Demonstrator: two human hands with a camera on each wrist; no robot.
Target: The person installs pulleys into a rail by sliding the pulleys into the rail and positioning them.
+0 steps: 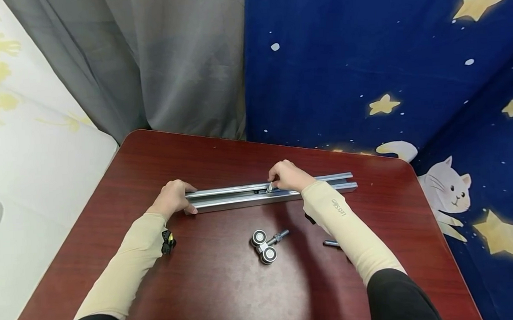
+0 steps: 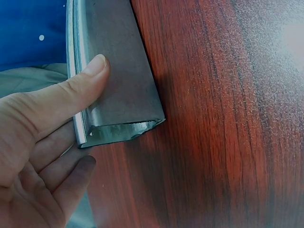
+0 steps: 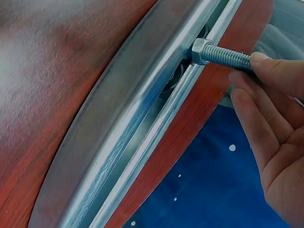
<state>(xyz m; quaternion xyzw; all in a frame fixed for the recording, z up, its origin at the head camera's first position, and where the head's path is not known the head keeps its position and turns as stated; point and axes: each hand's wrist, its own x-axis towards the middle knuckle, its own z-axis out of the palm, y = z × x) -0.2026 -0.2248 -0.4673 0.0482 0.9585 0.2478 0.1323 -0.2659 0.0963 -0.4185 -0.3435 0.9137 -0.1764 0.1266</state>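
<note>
A long metal C-channel rail [image 1: 232, 204] lies across the table with its slot facing up. My left hand [image 1: 173, 198] grips the rail's left end; in the left wrist view the thumb [image 2: 92, 71] presses the near side wall, while the other fingers are at the far side and partly hidden. Around the rail's middle, my right hand [image 1: 289, 175] pinches a threaded bolt [image 3: 225, 56] by its free end. A hex nut [image 3: 201, 51] sits at the bolt's base, right at the slot. Dark rounded wheels [image 3: 173, 81] show inside the channel beneath it, mostly hidden by the rail's lips.
A second roller trolley [image 1: 261, 246] with a threaded bolt lies on the red-brown table [image 1: 202, 279] in front of the rail. Further right, a metal rod end [image 1: 331, 243] pokes out beside my right forearm, partly covered. Grey and blue curtains [image 1: 322, 79] hang behind the table's far edge.
</note>
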